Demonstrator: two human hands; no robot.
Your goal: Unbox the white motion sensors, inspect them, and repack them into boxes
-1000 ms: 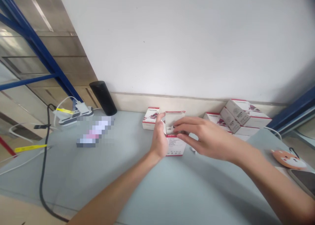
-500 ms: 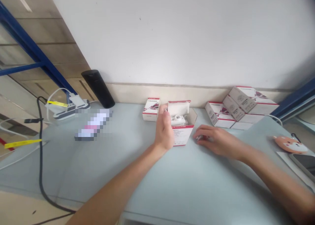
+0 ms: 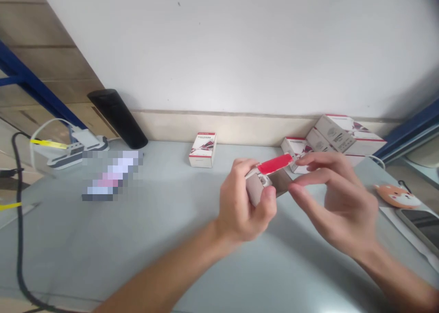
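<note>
My left hand (image 3: 242, 205) is closed around a small open cardboard box (image 3: 254, 189), tilted and lifted off the table. The lid flap (image 3: 275, 164) shows red along its edge, and white contents are partly visible inside the opening. At the box's right end, my right hand (image 3: 343, 203) pinches a side flap (image 3: 283, 183) between thumb and index finger. Its other fingers are bent above. The fingers of my left hand hide much of the box's near side.
One white-and-red box (image 3: 202, 151) stands by the wall; several similar boxes (image 3: 343, 137) are stacked right. Leftward are a black cylinder (image 3: 118, 119), a power strip (image 3: 77, 153) with cables and a pixelated phone-like object (image 3: 113, 176). An orange animal-face item (image 3: 398, 196) and a phone (image 3: 423, 226) lie far right.
My left hand has raised and tilted the box. My right hand has moved from the table beside the box up to its flap. The view has shifted slightly right.
</note>
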